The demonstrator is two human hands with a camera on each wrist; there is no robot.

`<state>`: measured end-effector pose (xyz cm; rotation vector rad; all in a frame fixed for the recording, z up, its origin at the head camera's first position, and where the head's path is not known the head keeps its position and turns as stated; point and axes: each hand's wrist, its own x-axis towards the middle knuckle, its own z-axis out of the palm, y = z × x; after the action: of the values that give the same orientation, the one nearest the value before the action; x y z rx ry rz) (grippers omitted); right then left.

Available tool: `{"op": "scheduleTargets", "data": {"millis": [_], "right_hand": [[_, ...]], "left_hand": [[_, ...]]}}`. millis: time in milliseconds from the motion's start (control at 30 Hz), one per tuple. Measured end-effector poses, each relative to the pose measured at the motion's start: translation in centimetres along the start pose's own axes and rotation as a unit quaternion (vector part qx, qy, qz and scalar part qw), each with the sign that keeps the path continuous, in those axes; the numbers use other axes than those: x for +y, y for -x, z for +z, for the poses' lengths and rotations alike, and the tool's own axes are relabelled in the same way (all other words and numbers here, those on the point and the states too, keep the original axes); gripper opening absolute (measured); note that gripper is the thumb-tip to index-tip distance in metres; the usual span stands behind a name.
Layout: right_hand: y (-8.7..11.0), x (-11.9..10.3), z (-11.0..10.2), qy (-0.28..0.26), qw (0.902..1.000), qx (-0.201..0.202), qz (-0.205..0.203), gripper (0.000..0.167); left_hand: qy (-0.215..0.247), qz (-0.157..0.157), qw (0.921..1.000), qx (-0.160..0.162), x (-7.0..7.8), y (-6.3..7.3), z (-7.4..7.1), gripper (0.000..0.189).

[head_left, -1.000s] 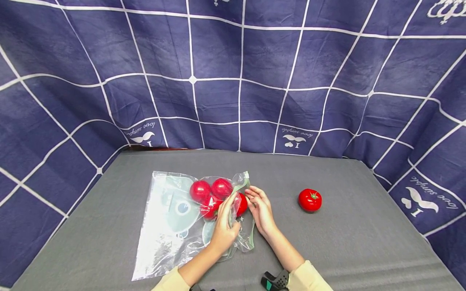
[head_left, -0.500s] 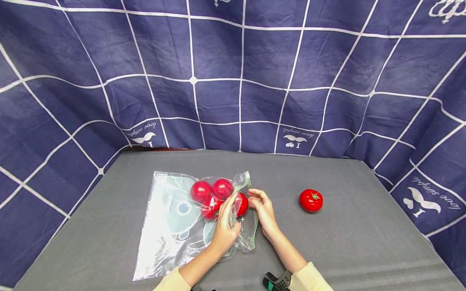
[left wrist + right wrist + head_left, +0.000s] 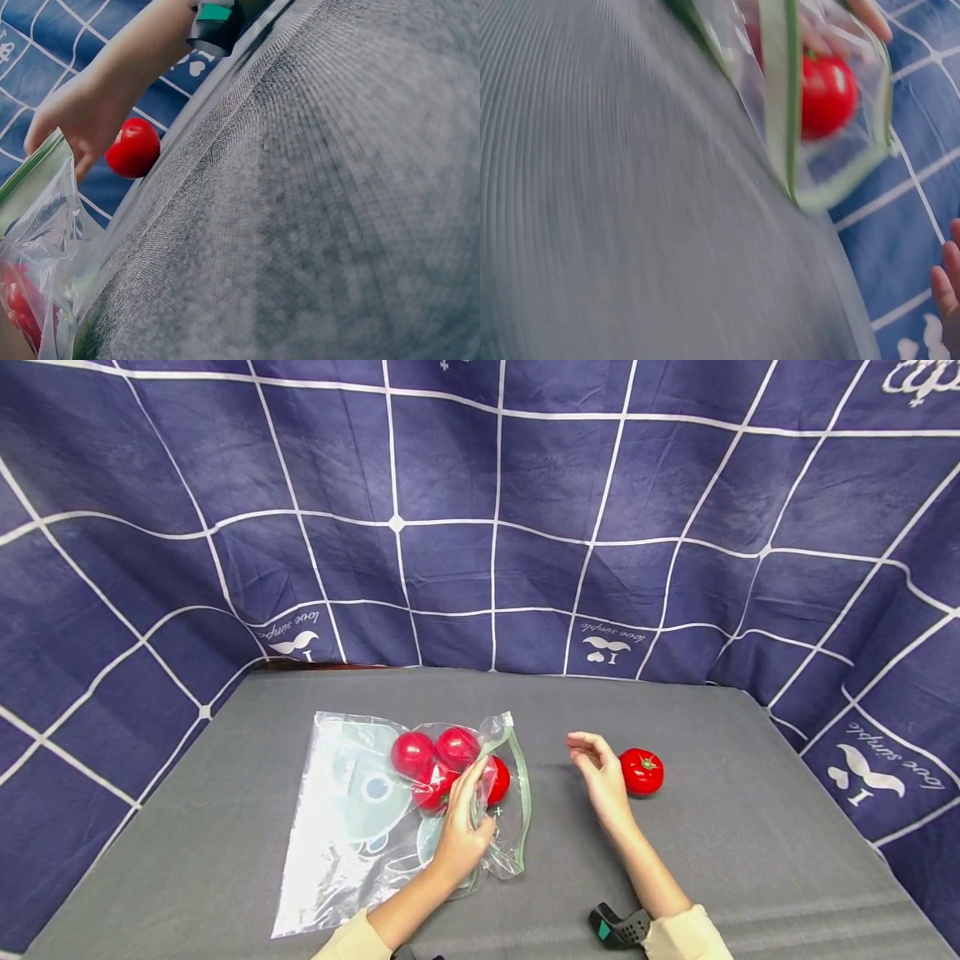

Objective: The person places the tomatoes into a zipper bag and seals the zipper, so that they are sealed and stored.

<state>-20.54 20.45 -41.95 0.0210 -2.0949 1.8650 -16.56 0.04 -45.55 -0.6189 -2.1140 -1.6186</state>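
Observation:
A clear zip bag (image 3: 330,852) with a green-edged mouth lies on the grey table, its mouth toward the right. Several red tomatoes (image 3: 457,748) are inside, one of them close to the mouth. My left hand (image 3: 459,835) holds the bag near the mouth, fingers extended along the plastic. The bag's green edge (image 3: 34,176) stands raised in the left wrist view. My right hand (image 3: 603,781) holds nothing, its fingers gently bent, just left of a loose tomato (image 3: 642,772). In the right wrist view, a tomato (image 3: 829,97) shows through the open bag mouth.
A dark blue cloth (image 3: 480,568) with white lines hangs behind and around the table. The grey table cover (image 3: 750,827) extends beyond the loose tomato on the right. A black wrist device (image 3: 618,927) is by the right sleeve.
My right hand has moved away from the bag mouth, rightward to beside the loose tomato. The left hand and the bag have stayed nearly in place.

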Motion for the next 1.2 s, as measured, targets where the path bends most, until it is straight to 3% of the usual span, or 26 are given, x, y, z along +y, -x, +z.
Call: {"op": "scheduleTargets", "data": {"millis": [167,333,400,467,567,633,833,967,1200], "right_hand": [[0.1,0.6,-2.9,0.089,0.9939,0.015,-0.063,0.028],[0.4,1.0,-5.6,0.213,0.9689,0.038,-0.120,0.028],[0.4,1.2,-6.6,0.242,0.9601,0.044,-0.132,0.029],[0.3,1.6,-7.4,0.245,0.9579,0.048,-0.142,0.029],[0.3,2.2,-8.4,0.230,0.9615,0.051,-0.142,0.031],[0.4,2.7,-8.9,0.203,0.9689,0.053,-0.132,0.030],[1.1,3.7,-9.7,0.123,0.9904,0.054,-0.034,0.028],[1.3,4.1,-9.8,0.082,0.9955,0.047,0.000,0.030],[1.0,4.3,-10.0,0.082,0.9956,0.043,0.010,0.031]], "left_hand": [[0.001,-0.006,1.0000,-0.001,0.2,0.0,-0.1,0.081],[0.003,-0.011,0.9999,-0.005,0.2,0.0,-0.2,0.082],[0.004,-0.011,0.9999,-0.004,0.2,0.0,-0.1,0.082],[0.003,-0.008,1.0000,-0.003,0.1,0.0,-0.1,0.083],[0.000,-0.005,1.0000,-0.001,0.0,-0.1,0.0,0.083],[-0.001,-0.005,1.0000,0.000,0.0,0.0,0.0,0.083],[-0.002,-0.016,0.9999,-0.001,-0.1,0.2,0.1,0.082],[-0.004,-0.005,1.0000,0.002,-0.1,0.2,0.1,0.083],[0.004,0.000,1.0000,0.003,0.0,0.0,0.0,0.081]]}}
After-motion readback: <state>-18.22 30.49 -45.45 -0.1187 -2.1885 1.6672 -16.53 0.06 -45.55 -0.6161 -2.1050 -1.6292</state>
